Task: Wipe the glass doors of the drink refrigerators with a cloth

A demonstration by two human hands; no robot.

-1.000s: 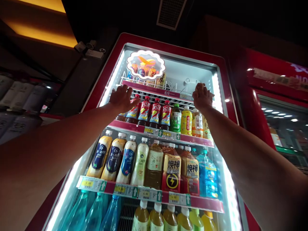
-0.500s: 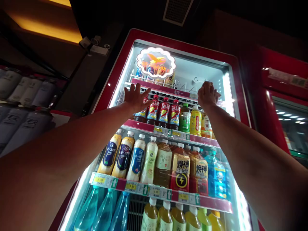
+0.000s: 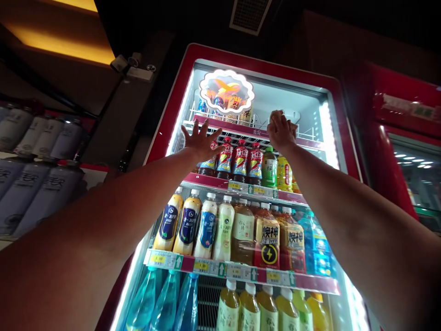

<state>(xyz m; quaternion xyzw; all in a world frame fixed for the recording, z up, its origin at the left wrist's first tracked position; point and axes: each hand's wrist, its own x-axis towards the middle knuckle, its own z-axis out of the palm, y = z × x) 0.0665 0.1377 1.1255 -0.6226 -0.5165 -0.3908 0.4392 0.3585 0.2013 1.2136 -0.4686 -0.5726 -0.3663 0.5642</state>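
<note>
Both my arms reach up in front of a tall drinks fridge point(image 3: 179, 82) with a red frame and lit edges. My left hand point(image 3: 201, 143) has its fingers spread and nothing in it, in front of the red-capped bottles point(image 3: 240, 161). To the right, my right hand point(image 3: 281, 131) is closed, near the top shelf's strip point(image 3: 237, 126). Whatever it may hold is hidden by the fingers. I cannot tell whether either hand touches the glass. A wavy white lit ring point(image 3: 253, 94) with an orange mark shows at the top left of the door.
Lower shelves hold milk-tea bottles point(image 3: 188, 223), red-labelled drinks point(image 3: 268, 239), blue bottles point(image 3: 165, 299) and pale-green-labelled tea bottles point(image 3: 229, 308). At the left stand rows of white containers point(image 3: 44, 193). A second red fridge point(image 3: 396, 138) is on the right.
My right hand has moved left across the upper part of the fridge, still closed. My left hand stays spread at nearly the same spot. The view has shifted slightly.
</note>
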